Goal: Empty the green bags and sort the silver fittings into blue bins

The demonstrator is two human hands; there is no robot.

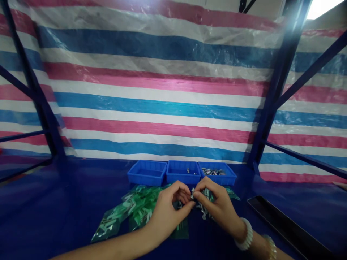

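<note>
Far left: one dark blue metal frame [43, 101], upright with slanting and cross braces, standing on the table. Behind, running the full width of the bay: one striped plastic sheet [162, 108], red, white and blue, creased and glossy in its upper part. Below: one dark blue table [67, 209], smooth, with a dull sheen.

On the table, left of centre: several clear bags [138, 206] with green and pale contents, overlapping, spread in front of the trays. Behind them, a row of three blue trays: the left tray [146, 179]; the middle tray [183, 178], holding a few small metal pieces; the right tray [221, 180], holding many more.

Centre: the left hand [166, 207], fingers curled, thumb extended, tips beside a small metal piece [192, 194]; I cannot tell whether it grips. The piece is between the two hands, just in front of the middle and right trays. The right hand [218, 200] pinches it between thumb and forefinger. Loose metal parts [204, 212] lie beneath.

Right wrist: one white coiled bracelet [246, 234], one paler beaded band [271, 248]. Right: one flat black object [287, 227], long, lying aslant. Beyond: one blue post [275, 86], braced; above it, one bright lamp [324, 8].
</note>
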